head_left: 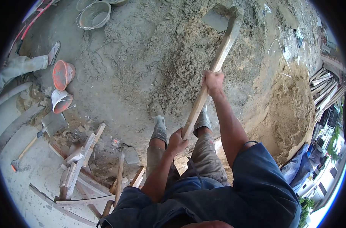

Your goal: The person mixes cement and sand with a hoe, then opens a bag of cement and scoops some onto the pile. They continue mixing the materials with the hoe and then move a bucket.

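While the right hand (214, 81) wraps its fingers round the middle of the long-handled tool (198, 106) and the left hand (176, 142) clasps its near end, its head is in the wet mix (186, 47) beyond the boots (159, 129). Slick lumps could make footing slide; buckets (62, 75) edge the left, sand (289, 110) the right, open ground (123, 91) between

The wet mix (169, 64) spread before the person, with a sand heap (291, 114) to its right and a stack of sticks (325, 89) beyond the heap. To the left, two buckets (62, 76) lay just beside a co-worker's leg (28, 65); a basin (94, 16) sat farther ahead. Nearer, at left, were a shovel (53, 123) and timber pieces (79, 163), with another shovel (131, 155) right of them.
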Motion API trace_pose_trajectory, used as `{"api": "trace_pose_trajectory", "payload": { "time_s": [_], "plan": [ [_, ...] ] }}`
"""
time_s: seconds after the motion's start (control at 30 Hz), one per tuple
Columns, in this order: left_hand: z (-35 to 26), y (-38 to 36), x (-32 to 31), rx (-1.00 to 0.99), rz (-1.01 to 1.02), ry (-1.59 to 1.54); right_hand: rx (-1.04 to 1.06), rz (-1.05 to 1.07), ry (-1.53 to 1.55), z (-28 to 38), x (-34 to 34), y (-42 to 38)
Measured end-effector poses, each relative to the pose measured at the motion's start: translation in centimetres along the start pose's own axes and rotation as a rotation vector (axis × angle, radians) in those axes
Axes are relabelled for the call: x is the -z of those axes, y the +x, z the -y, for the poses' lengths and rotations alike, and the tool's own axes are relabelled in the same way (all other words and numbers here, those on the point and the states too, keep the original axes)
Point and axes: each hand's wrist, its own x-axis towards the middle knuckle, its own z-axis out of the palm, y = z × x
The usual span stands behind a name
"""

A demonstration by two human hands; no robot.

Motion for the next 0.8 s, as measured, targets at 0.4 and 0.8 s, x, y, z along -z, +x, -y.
{"api": "trace_pose_trajectory", "payload": {
  "time_s": [0.4,0.8],
  "plan": [
    [8.6,-14.9,6.2,0.512,-0.003,0.291,-0.522,0.159,0.272,-13.4,-6.8,-12.6],
    [-1.8,-2.1,4.0,0.220,0.094,0.378,-0.202,0.003,0.144,-6.8,-1.3,1.5]
  ]
}}
